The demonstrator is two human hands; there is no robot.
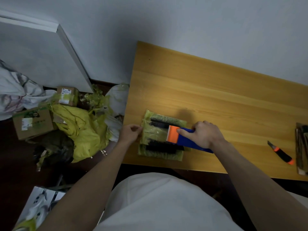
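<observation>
Blue scraper (pixel 173 135) on a parcel (pixel 155 132) – both hands busy.
The parcel lies near the desk's (pixel 200 89) front left corner – left hand (pixel 130 134) pinches its edge, right hand (pixel 202 135) grips the scraper, blade on the wrap. A knife (pixel 281 153) lies well apart.

My right hand (pixel 202 134) covers much of the blue scraper (pixel 186 142) handle. The scraper hides part of the yellow-green package (pixel 155 130). Contents unreadable through the plastic, just dark strips. My left hand (pixel 130 133) grips its edge, curled fingertips hidden. The stack (pixel 302 147) and the counter (pixel 216 97) are cut off at the right edge. The label on the cardboard box (pixel 33 122) is too small to read.
</observation>
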